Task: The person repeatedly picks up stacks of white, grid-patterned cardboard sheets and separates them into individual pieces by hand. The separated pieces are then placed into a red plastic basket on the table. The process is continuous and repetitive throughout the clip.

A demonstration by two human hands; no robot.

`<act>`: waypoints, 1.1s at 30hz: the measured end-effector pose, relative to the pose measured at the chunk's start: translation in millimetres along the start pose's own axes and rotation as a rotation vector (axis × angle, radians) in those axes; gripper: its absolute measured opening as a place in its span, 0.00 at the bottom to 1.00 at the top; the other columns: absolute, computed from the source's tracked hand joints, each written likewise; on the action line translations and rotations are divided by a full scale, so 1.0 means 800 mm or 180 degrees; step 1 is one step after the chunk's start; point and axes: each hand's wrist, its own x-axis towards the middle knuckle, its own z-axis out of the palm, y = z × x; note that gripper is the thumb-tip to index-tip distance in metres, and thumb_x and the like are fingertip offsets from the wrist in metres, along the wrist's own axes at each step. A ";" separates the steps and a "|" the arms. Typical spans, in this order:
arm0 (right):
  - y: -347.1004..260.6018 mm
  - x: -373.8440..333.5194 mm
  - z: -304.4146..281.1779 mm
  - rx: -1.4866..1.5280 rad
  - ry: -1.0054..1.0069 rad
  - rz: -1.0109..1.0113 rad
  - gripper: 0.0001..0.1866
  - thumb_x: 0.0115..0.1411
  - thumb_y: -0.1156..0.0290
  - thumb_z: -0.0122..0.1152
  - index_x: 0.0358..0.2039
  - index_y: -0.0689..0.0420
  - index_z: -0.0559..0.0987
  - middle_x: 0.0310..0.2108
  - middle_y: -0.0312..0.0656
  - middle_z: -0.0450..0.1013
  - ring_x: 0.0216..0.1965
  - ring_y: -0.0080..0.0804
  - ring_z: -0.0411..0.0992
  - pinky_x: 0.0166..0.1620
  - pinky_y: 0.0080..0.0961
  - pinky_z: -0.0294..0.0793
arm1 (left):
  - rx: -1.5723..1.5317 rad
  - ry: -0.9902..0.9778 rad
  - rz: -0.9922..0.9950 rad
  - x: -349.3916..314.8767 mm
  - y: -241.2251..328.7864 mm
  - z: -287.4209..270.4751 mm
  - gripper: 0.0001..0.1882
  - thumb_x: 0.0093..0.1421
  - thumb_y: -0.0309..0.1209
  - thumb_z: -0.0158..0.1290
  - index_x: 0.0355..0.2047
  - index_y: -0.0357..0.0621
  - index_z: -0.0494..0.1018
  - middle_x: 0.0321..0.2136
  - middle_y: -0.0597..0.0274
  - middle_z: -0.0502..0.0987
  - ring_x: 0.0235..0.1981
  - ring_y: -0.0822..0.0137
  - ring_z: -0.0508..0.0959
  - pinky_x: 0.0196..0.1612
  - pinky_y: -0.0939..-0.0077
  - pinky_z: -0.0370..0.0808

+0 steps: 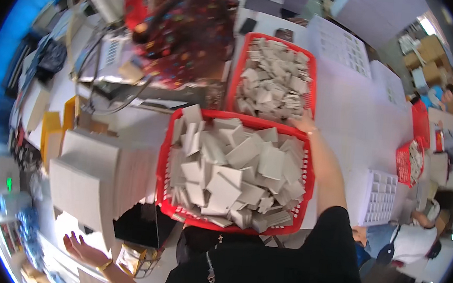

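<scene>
A red plastic basket point(167, 152) heaped with grey folded card pieces point(235, 169) stands right in front of me. My right hand point(304, 122) reaches over it and grips its far right rim, where it meets a second red basket point(233, 83), also full of grey card pieces. My left hand point(78, 247), wearing a gold bracelet, is low at the left with palm up and fingers spread, holding nothing. It hovers just below a tall stack of grey card sheets point(100, 173).
A dark machine with cables point(184, 35) sits behind the stack. White gridded trays point(380, 198) lie on the white table point(358, 115) to the right, more point(343, 44) at the back. Another person point(411, 241) sits at the lower right near a small red basket point(410, 163).
</scene>
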 end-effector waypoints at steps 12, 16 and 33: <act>-0.333 -0.276 -0.192 0.1217 -0.1424 -0.2621 0.15 0.55 0.74 0.58 0.44 0.61 0.72 0.34 0.40 0.74 0.34 0.23 0.71 0.37 0.21 0.71 | -0.2002 -0.0328 -0.2689 0.049 -0.096 -0.024 0.18 0.55 0.48 0.54 0.35 0.51 0.63 0.29 0.69 0.67 0.33 0.68 0.69 0.43 0.66 0.63; -0.516 -0.373 -0.134 0.1088 -0.1289 -0.3817 0.17 0.58 0.73 0.55 0.49 0.59 0.70 0.37 0.43 0.73 0.41 0.27 0.72 0.43 0.22 0.71 | -0.1924 -0.1553 -0.3535 0.033 -0.096 -0.017 0.28 0.57 0.57 0.47 0.47 0.49 0.66 0.41 0.65 0.70 0.45 0.66 0.67 0.51 0.63 0.62; -0.677 -0.399 0.069 0.0624 -0.1496 -0.3540 0.31 0.56 0.49 0.54 0.45 0.67 0.69 0.44 0.60 0.70 0.46 0.52 0.69 0.49 0.38 0.67 | -0.2385 -0.2543 -0.3613 0.045 -0.082 0.016 0.34 0.62 0.57 0.37 0.60 0.45 0.54 0.58 0.59 0.59 0.59 0.59 0.60 0.61 0.61 0.56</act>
